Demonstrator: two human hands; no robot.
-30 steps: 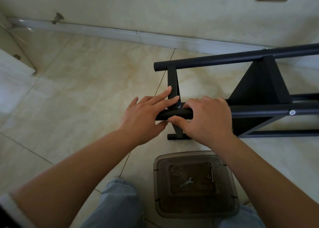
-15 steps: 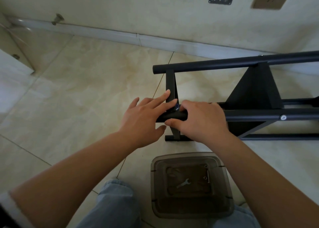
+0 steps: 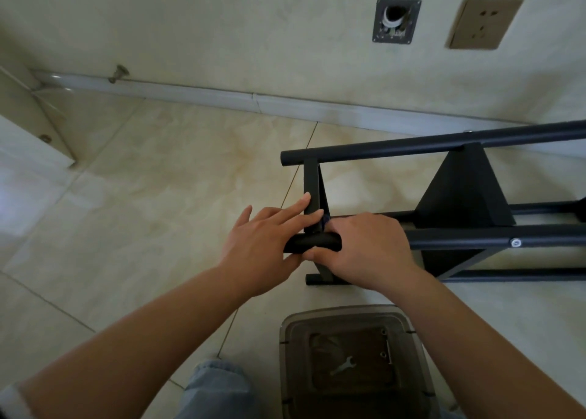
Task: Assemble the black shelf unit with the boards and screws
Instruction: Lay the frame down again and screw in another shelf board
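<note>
Left hand (image 3: 260, 244), fingers straight, braces the end board (image 3: 312, 193) at twelve o'clock while right hand (image 3: 367, 247) grips the near tube (image 3: 312, 242), perhaps seating a hidden screw: keep the holes aligned.

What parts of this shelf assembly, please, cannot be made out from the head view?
- The joint where the end board meets the near pole: covered by the right hand and left hand.
- Anything the right fingers hold: hidden beneath the hand.
- The shelf unit's far end: cut off by the right edge.
- Small parts in the plastic bin beside the wrench: too small.
</note>
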